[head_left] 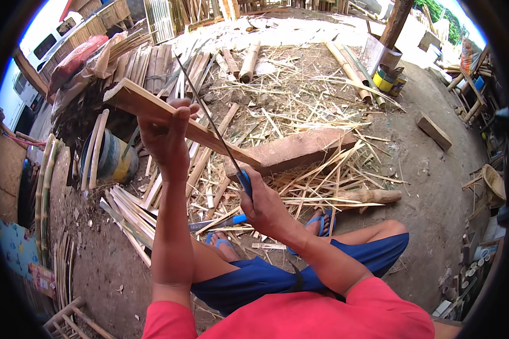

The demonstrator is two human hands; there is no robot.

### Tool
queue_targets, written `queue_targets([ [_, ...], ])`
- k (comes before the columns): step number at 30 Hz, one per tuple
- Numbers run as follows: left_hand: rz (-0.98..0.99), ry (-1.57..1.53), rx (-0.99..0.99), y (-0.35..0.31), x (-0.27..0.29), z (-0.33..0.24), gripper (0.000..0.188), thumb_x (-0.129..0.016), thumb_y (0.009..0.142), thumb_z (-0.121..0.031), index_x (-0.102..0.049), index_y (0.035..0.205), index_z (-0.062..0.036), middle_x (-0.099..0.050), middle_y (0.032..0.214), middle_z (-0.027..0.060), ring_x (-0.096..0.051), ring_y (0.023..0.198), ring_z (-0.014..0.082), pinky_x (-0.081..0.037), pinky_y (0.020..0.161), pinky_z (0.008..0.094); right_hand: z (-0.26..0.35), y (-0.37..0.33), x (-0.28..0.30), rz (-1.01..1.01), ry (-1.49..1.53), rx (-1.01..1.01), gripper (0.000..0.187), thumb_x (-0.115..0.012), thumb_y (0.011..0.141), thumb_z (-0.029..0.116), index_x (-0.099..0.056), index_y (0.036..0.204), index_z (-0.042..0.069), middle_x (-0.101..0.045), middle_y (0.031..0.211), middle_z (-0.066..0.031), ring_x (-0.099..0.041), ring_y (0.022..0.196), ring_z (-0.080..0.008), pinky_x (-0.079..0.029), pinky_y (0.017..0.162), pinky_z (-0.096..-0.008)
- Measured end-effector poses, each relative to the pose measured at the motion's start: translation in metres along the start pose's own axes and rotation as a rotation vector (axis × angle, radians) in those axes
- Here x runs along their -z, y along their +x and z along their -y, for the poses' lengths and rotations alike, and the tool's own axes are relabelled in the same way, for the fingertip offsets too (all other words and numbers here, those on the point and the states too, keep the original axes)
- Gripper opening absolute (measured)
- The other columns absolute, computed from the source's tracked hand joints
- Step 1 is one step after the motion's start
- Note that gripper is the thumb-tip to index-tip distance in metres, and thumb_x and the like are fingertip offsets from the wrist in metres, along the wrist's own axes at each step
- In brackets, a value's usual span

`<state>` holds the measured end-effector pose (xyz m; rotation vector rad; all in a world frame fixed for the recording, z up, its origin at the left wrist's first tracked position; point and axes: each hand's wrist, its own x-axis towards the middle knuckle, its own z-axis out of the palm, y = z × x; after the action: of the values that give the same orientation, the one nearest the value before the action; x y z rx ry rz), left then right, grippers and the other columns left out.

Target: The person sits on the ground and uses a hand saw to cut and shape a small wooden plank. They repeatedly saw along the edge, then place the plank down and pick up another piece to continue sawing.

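Note:
My left hand (pixel 167 138) is closed around a split bamboo piece (pixel 212 138), held at a slant. The upper end of the piece points to the upper left, and its lower end meets the left part of a thick wooden block (pixel 308 148). In my right hand (pixel 264 204) is a long, thin-bladed knife, gripped by its blue handle (pixel 244 181). Its dark blade slants up to the left and crosses the bamboo piece beyond my left hand. A second blue-handled blade (pixel 220 222) lies on the ground between my feet.
Bamboo shavings (pixel 316 175) and strips surround the block. Split bamboo slats (pixel 133 212) lie at the left, near a bucket (pixel 116 155). Bamboo poles (pixel 348 70) and a yellow container (pixel 383 81) are at the far right. A short wood piece (pixel 434 131) lies on the dirt.

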<state>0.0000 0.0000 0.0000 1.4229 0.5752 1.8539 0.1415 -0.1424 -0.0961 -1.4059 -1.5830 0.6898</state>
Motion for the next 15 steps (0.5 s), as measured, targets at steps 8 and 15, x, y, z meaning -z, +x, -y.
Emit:
queue_targets([
  [8,-0.153,-0.087,0.053,-0.005,0.009,0.007,0.019,-0.067,0.095,-0.009,-0.048,0.095,-0.0059,-0.059,0.073,0.0046,-0.059,0.061,0.0137,-0.053,0.063,0.0326,-0.019,0.012,-0.010,0.079,-0.036,-0.103,0.040,-0.056,0.092,0.011,-0.040,0.128,0.003,-0.064,0.081,-0.0290,-0.064,0.075,-0.0501,-0.049,0.063,-0.0567],
  [15,-0.196,-0.055,0.033,-0.006,0.003,0.003,0.019,-0.064,0.093,-0.007,-0.045,0.093,-0.0069,-0.056,0.070,0.0036,-0.057,0.059,0.0122,-0.051,0.062,0.0311,-0.029,0.033,-0.013,0.128,-0.108,-0.251,0.034,-0.057,0.094,0.013,-0.040,0.121,0.001,-0.065,0.079,-0.0289,-0.063,0.075,-0.0511,-0.049,0.064,-0.0588],
])
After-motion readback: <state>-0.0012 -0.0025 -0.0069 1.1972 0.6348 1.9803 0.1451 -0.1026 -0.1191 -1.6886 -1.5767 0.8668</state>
